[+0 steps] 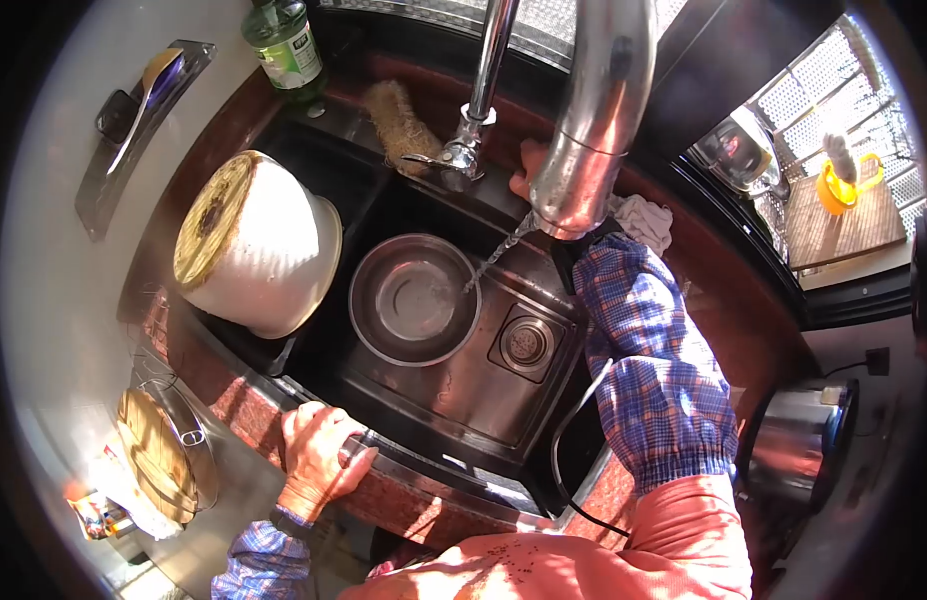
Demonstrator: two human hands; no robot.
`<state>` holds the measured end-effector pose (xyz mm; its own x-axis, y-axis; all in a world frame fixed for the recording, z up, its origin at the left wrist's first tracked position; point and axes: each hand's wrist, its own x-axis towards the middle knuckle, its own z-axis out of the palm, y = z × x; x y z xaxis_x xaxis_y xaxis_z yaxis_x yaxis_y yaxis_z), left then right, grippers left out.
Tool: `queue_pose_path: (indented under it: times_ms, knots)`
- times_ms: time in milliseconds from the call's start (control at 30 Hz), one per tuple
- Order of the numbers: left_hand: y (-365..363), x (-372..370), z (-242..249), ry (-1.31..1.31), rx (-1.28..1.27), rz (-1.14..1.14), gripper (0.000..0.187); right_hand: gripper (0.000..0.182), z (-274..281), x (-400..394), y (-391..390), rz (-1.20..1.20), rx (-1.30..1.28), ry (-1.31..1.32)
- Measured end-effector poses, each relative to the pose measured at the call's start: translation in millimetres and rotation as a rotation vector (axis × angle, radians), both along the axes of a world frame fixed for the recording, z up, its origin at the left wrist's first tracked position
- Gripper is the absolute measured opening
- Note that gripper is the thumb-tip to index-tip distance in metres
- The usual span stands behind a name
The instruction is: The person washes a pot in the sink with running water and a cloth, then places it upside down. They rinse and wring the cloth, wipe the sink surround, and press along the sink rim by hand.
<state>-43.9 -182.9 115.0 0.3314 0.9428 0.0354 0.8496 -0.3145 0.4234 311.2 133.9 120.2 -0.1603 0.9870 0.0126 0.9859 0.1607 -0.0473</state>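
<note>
My left hand [322, 455] rests on the front rim of the dark sink [424, 425], thumb apart from the fingers, holding nothing. My right arm reaches past the steel spout [589, 150] to the back of the sink. Part of my right hand [528, 168] shows behind that spout; most of its fingers are hidden, so any grip cannot be made out. A stream of water [504, 250] runs from the spout to the right side of a round metal bowl [416, 345] in the sink. Beside the bowl is the drain strainer [527, 342].
A white pot [274, 240] lies tilted over the sink's left part. Behind stand a chrome tap [462, 155], a fibrous scrubber [399, 125] and a green bottle [287, 55]. A crumpled cloth [644, 222] lies at the back right. A cable [564, 430] crosses the right rim.
</note>
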Motion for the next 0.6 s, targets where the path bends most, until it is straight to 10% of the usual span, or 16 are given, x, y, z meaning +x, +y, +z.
queue_pose_path:
  times_ms: [267, 600]
  knots:
    - [2.3, 0.5, 4.1, -0.016, -0.032, 0.024, 0.031, 0.029, -63.8, 36.9, 33.7, -0.032, 0.099, 0.071]
    - [0.4, -3.3, -0.2, -0.035, -0.010, 0.021, 0.031, 0.035, -7.2, 18.9, -3.4, -0.035, 0.077, -0.112]
